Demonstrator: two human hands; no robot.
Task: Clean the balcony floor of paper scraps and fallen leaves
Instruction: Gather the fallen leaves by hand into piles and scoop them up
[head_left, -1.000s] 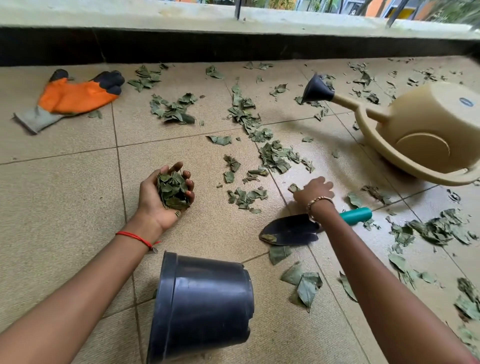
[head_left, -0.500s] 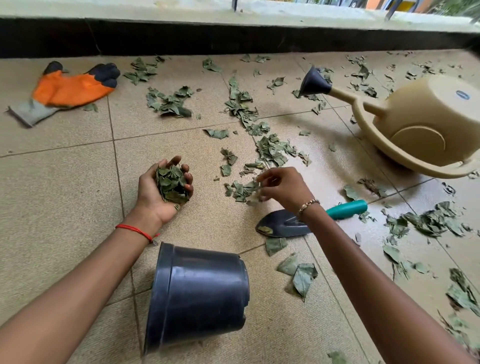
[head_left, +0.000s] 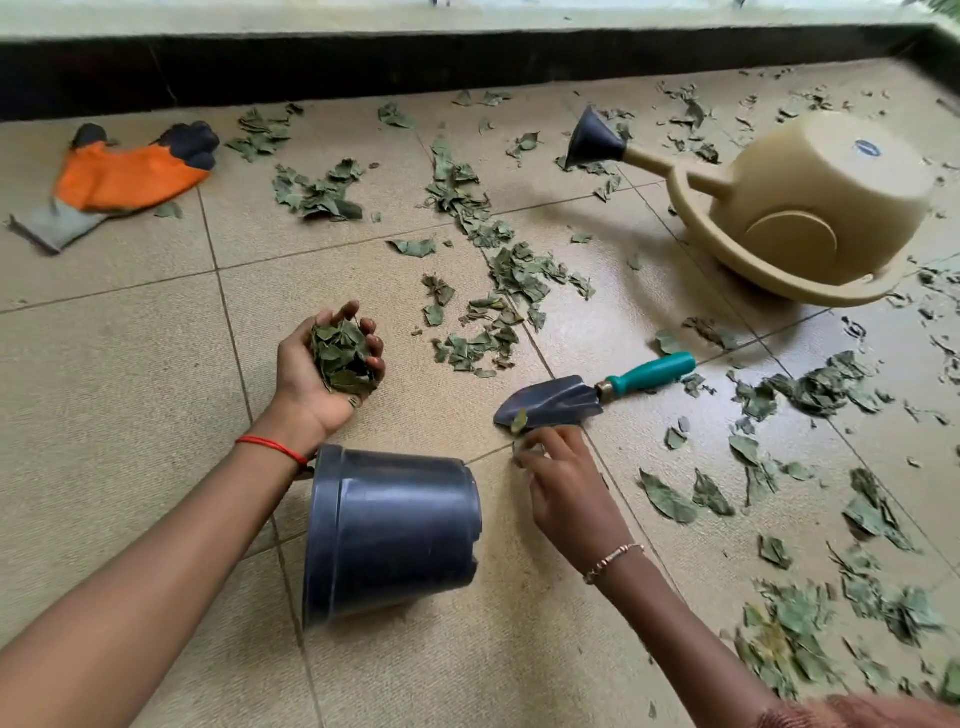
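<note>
Torn green leaves (head_left: 511, 270) lie scattered over the tan tiled balcony floor (head_left: 130, 364), thickest in the middle and at the right. My left hand (head_left: 311, 374) is palm up and cupped round a handful of leaves (head_left: 343, 356). A black plastic pot (head_left: 389, 530) lies on its side between my forearms, its mouth to the left. My right hand (head_left: 566, 483) reaches down just right of the pot and pinches a leaf piece (head_left: 519, 446) on the floor, right below the blade of a trowel (head_left: 556, 400).
The trowel has a dark blade and a teal handle (head_left: 652, 371). A beige watering can (head_left: 810, 208) lies on its side at the right. An orange and black work glove (head_left: 130, 176) lies at the far left. A dark low wall (head_left: 415, 62) bounds the floor.
My right hand left the leaves in the middle of the floor and came back toward me, to a leaf below the trowel blade. My left hand keeps its handful.
</note>
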